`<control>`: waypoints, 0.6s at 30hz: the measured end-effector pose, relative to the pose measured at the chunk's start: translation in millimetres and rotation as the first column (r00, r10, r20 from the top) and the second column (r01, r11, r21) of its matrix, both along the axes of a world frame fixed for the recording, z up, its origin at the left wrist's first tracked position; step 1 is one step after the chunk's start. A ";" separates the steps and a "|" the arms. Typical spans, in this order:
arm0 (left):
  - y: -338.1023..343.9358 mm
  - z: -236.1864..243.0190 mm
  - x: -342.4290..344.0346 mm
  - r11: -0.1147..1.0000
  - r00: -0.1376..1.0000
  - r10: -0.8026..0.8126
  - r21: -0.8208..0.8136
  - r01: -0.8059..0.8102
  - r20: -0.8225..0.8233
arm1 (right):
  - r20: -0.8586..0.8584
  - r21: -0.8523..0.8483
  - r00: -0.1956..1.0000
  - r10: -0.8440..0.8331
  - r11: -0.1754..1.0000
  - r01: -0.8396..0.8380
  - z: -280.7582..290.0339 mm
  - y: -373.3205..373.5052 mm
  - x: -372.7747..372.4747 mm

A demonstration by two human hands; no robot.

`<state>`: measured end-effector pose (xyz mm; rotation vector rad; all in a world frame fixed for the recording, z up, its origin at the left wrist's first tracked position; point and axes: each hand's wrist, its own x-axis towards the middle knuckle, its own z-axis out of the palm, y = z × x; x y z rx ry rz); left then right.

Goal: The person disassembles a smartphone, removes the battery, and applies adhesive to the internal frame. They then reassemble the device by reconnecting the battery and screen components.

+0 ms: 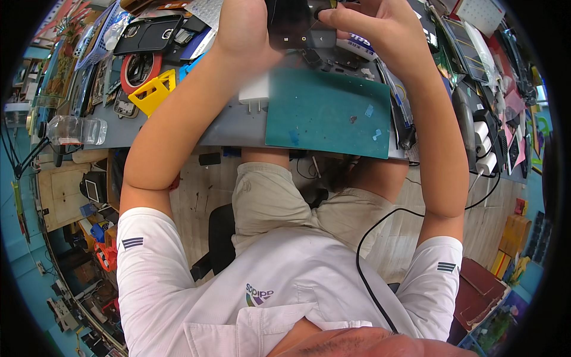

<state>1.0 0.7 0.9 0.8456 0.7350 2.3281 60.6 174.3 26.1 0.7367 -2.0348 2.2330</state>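
Observation:
At the top edge of the head view I hold a black smartphone point(297, 27) with dark screen and small navigation icons. My left hand point(244, 30) grips its left side, fingers mostly hidden. My right hand point(375, 33) is on its right side, thumb pressed at the screen's edge. Under the phone are a white-and-blue box point(357, 46), small dark parts, a white charger point(253, 90) with prongs and a green mat point(327, 110) with small blue scraps.
A yellow plastic stand point(151, 92), red tape roll point(135, 74), black phone case point(148, 34) and clear container point(77, 131) crowd the left. A power strip point(482, 143) with white plugs sits right. A black cable point(369, 232) runs across my body.

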 end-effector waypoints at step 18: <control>0.6 7.8 9.0 0.995 0.996 0.081 -0.060 -0.078 0.048 | -0.041 -0.011 0.999 0.033 0.999 -0.034 -0.8 2.2 0.2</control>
